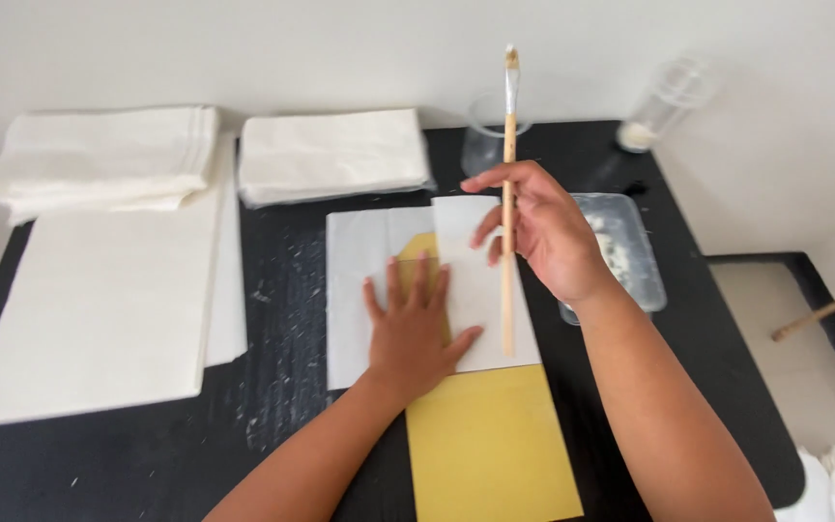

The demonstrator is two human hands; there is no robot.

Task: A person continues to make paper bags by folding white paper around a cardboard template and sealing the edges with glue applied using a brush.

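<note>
A black desk (292, 290), flecked with white, stands against a pale wall. On it lies a white paper sheet (359, 280) partly folded over a yellow card (490, 445), which runs toward the near edge. The left hand (417, 333) presses flat on the fold, fingers spread, gripping nothing. The right hand (543, 232) hovers just above, its grip closed around a wooden-handled brush (508, 193) held upright with the bristles pointing away. Beside it sits a clear tray (635, 256) with white paste. Folded paper stacks (335, 155) and a large sheet pile (108, 300) lie left; clear cups (664, 101) stand behind.
</note>
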